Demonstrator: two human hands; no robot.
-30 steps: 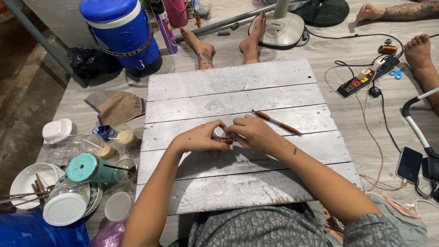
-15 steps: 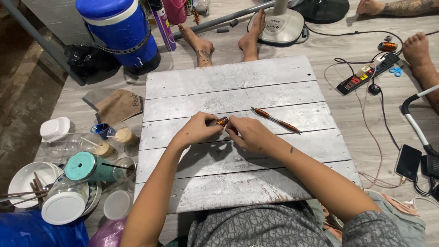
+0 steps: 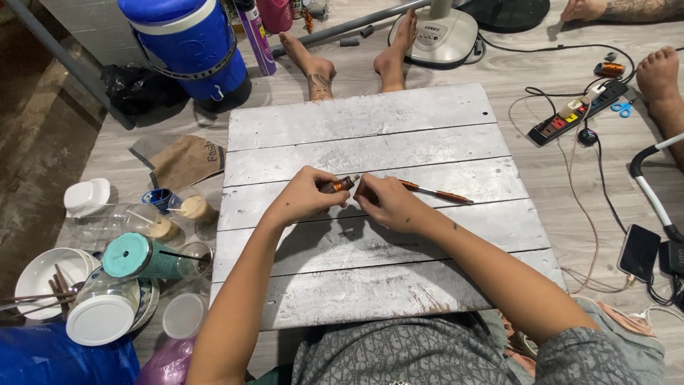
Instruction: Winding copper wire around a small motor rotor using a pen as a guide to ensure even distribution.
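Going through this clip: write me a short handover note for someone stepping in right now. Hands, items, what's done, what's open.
Left hand: fingers pinch a small brown cylindrical piece above the board.
Right hand: fingers meet that piece at its right end.
Thin orange-handled tool: lies on the white plank board, just right of the right hand, not held.
Done: piece picked up, both hands on it.
Left: whatever is being fitted at its tip; too small to tell.

Blue water cooler jug [image 3: 187,44] with white lid, standing on the floor beyond the whitewashed plank tabletop [image 3: 427,114]. Black power strip [image 3: 577,113] with cables, to the right. White fan base [image 3: 442,34], far side. Dark phone [image 3: 638,251], right edge. White bowl [image 3: 39,274] with sticks, teal tumbler [image 3: 139,257] lying sideways, white-lidded jar [image 3: 103,317], all at left.
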